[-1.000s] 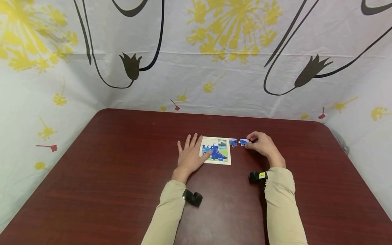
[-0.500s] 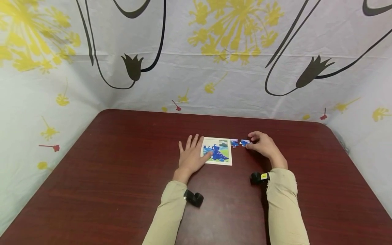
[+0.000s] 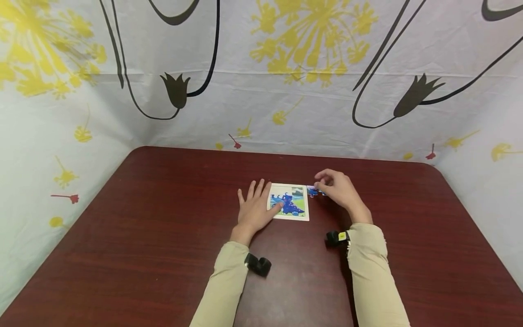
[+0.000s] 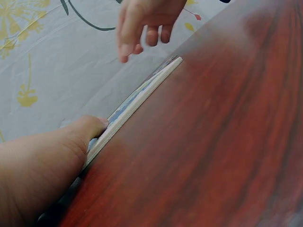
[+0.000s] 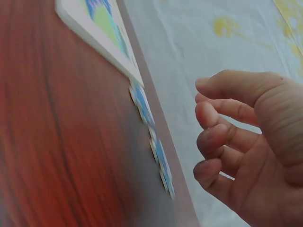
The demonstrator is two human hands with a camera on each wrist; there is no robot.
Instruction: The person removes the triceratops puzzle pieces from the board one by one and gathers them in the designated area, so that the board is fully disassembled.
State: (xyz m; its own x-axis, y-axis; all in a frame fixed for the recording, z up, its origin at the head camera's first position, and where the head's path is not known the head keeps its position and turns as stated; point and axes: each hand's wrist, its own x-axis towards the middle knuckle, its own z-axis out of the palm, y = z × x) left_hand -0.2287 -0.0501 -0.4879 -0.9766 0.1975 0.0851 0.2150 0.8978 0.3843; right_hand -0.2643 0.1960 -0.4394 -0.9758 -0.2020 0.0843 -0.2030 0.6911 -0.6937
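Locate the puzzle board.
Head view: the puzzle board lies flat on the table, just right of image centre, left hand on its left side, loose pieces beside its right edge.

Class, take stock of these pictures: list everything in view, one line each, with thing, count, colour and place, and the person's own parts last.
Puzzle board: 1, cream rim with a mostly blue and green picture, on the table
Loose puzzle pieces: 2, mainly blue, in a row at the board's right side
Table: 1, dark reddish brown, beneath the board
Patterned cloth: white with yellow, dark and red flower prints, behind and beside the table; number of sheets unclear
Wrist cameras: 2, black, one at each wrist
Sleeves: 2, beige, on both forearms
Left hand: 1, bare, on the board's left side
Right hand: 1, bare, near the loose pieces
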